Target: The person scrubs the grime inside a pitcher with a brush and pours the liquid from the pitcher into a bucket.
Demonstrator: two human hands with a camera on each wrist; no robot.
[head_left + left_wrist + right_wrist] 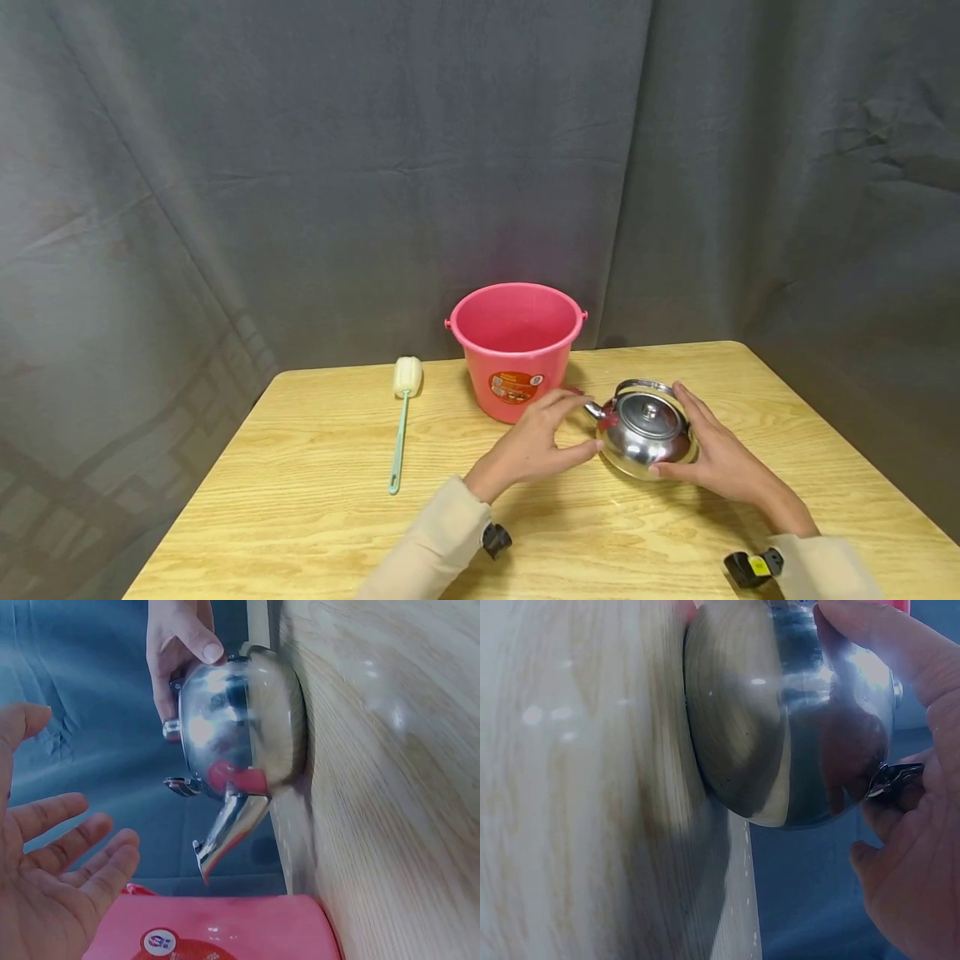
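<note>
A shiny steel kettle (637, 448) with a lid and a hoop handle sits upright on the table, its spout pointing left. My right hand (723, 458) grips its right side, thumb on the front of the body and fingers beside the handle; in the right wrist view, the thumb (889, 630) lies against the steel. My left hand (531, 440) is near the spout (595, 409), thumb and fingers spread apart. The left wrist view shows that hand's palm (45, 900) with nothing in it, apart from the kettle.
Behind the left hand stands a pink bucket (480, 367) with an orange label. To its left lies a sponge brush (407, 379) with a long green handle. The wooden table (300, 500) ends at a grey curtain (375, 167) at the back and sides.
</note>
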